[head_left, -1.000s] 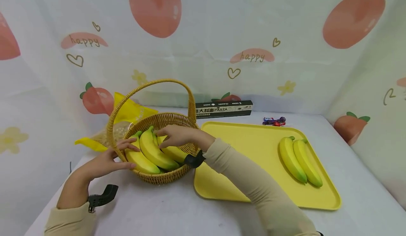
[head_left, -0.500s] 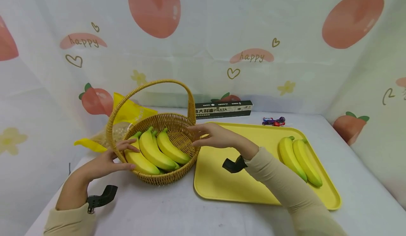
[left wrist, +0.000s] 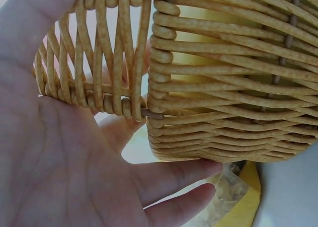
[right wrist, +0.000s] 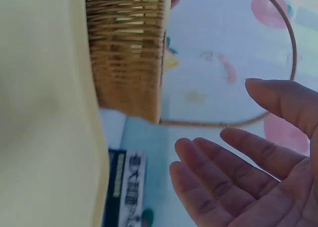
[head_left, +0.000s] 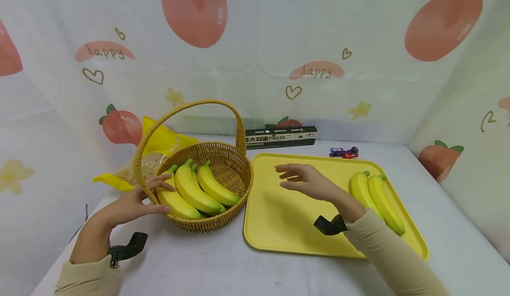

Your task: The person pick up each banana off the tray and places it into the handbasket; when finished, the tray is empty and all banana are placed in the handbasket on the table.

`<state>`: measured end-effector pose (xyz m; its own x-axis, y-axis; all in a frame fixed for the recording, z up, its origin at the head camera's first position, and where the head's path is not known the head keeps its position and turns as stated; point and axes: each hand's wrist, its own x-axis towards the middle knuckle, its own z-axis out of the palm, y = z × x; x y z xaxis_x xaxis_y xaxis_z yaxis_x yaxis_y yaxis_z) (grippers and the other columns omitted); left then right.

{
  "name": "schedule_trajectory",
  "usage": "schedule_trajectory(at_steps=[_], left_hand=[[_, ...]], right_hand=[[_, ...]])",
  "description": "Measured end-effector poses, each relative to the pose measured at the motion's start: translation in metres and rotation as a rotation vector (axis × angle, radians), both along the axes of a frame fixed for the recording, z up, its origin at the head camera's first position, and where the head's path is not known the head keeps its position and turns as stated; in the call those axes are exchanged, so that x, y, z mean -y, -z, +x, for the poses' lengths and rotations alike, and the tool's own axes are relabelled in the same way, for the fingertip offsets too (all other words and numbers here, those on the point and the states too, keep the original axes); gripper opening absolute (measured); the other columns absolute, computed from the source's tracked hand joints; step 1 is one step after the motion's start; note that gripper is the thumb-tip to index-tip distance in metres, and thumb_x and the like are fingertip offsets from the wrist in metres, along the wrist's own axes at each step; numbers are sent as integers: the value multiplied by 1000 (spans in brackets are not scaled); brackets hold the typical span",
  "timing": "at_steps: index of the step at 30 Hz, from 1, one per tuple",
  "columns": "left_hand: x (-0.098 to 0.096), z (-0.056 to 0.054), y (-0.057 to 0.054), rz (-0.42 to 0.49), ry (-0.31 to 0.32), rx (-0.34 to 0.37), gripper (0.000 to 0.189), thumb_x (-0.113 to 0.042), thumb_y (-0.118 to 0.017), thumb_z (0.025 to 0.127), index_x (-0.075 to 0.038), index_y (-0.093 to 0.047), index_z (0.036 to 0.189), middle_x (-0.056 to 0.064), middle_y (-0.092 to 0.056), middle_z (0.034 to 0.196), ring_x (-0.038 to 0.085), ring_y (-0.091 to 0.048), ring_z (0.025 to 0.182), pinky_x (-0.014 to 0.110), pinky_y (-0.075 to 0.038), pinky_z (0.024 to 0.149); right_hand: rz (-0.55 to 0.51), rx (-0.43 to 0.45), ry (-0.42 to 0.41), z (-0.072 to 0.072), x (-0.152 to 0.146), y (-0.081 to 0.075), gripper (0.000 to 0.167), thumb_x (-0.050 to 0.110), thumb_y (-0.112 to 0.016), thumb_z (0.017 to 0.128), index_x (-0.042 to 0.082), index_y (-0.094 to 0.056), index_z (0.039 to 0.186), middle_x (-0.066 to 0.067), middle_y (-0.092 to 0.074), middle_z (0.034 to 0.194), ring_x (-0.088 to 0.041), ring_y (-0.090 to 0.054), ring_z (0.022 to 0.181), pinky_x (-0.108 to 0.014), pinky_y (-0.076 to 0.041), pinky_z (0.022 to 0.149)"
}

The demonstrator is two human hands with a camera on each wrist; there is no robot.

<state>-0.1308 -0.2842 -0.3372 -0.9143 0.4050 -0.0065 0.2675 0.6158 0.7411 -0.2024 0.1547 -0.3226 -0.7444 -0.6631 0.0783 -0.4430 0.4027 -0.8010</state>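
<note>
My left hand (head_left: 137, 204) holds the wicker basket (head_left: 207, 223) at its left side, by the foot of the arched handle. In the left wrist view the palm lies against the woven handle (left wrist: 99, 58), and some fingers pass behind it. Several yellow bananas (head_left: 195, 192) with green tips lie inside the basket, toward its left. My right hand (head_left: 308, 182) hangs over the yellow tray (head_left: 275, 229), fingers extended, with nothing in its grasp. At the tray's right side lie two more bananas (head_left: 386, 207), partly behind my right forearm.
Behind the basket sits a yellow bag (head_left: 167, 139) with a see-through part. A dark pasta box (head_left: 280, 137) stands at the back against the printed curtain. Wrapped lollipops (head_left: 344, 152) lie beyond the tray's far edge.
My right hand has left the bananas in the basket and moved right, over the tray. The rightmost banana in the basket is now uncovered. My left hand stays put.
</note>
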Motion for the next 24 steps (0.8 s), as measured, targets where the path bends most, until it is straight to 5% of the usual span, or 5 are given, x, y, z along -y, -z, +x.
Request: schedule_trajectory(at_steps=[5, 14, 18, 21, 24], left_hand=[[0, 0, 1, -2, -2, -8, 39, -22, -69, 83, -13, -55, 119, 15, -25, 148, 46, -22, 133, 62, -37, 92], [0, -2, 3, 12, 0, 1, 41, -21, -69, 83, -12, -54, 121, 16, -27, 147, 45, -20, 133, 62, -37, 92], [-1, -2, 3, 15, -3, 0, 41, -20, -69, 83, -12, -54, 121, 16, -28, 146, 45, -20, 133, 64, -36, 92], [-1, -2, 2, -2, -13, 1, 40, -22, -69, 84, -13, -55, 120, 15, -27, 148, 45, -20, 133, 64, -35, 92], [0, -2, 3, -16, -26, 4, 41, -24, -69, 84, -14, -54, 121, 12, -27, 148, 43, -21, 133, 63, -36, 93]], right_hand=[[-49, 60, 90, 7, -31, 14, 50, 21, -59, 92, 1, -45, 135, -20, -46, 138, -37, -50, 122, -32, -49, 92], [-60, 15, 287, 26, -83, 37, 50, 17, -61, 90, -5, -45, 133, -27, -48, 133, -41, -51, 118, -35, -49, 92], [-60, -46, 389, 36, -100, 46, 50, 18, -63, 89, -3, -48, 131, -26, -51, 130, -10, -57, 114, -20, -47, 91], [-45, -104, 458, 41, -112, 47, 49, 19, -63, 89, -3, -49, 130, -25, -52, 130, 16, -48, 106, -9, -43, 88], [-6, -142, 528, 43, -123, 46, 50, 21, -63, 89, -2, -49, 130, -24, -52, 131, 9, -51, 109, -3, -39, 86]])
